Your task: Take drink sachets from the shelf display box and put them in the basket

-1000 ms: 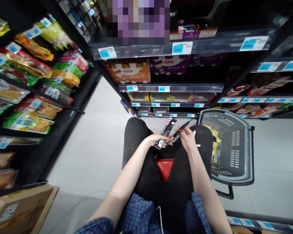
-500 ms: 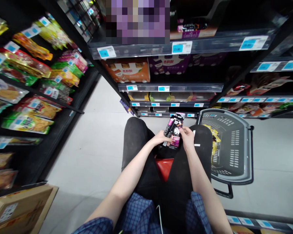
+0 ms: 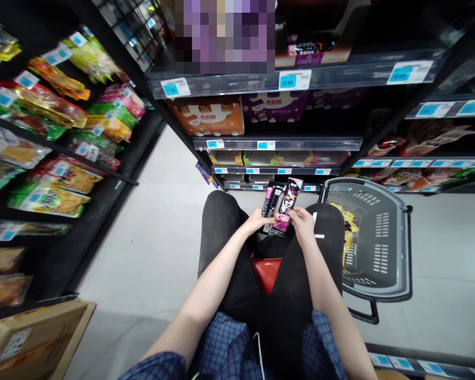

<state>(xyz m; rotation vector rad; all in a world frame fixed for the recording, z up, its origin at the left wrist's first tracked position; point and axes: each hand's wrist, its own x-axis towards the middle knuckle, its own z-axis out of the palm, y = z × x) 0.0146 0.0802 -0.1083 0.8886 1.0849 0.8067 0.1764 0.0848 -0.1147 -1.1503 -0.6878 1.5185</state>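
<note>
Grey basket (image 3: 393, 237), yellow packets (image 3: 347, 220) inside, fingers (image 3: 298, 212) holding sachets (image 3: 288, 200)

On my feed a grey shopping basket (image 3: 364, 227) stands on the pale tiled floor (image 3: 142, 264) to the right, its handle angled toward the lower edge, with yellow packets (image 3: 347, 240) lying along its left side. Ahead I can make out black shelving (image 3: 348, 78) fronted by blue-and-white price labels, one of them (image 3: 295, 80) reading 23.80. An orange carton (image 3: 206, 119) sits beside a purple carton (image 3: 275, 108) one level below that label. To my left, a dark rack (image 3: 103, 195) carries rows of bagged snacks (image 3: 51, 198) in green, red and yellow, and a brown cardboard box (image 3: 31, 343) fills the near corner; a pixelated block (image 3: 225, 37) hides part of the top shelf from me
</note>
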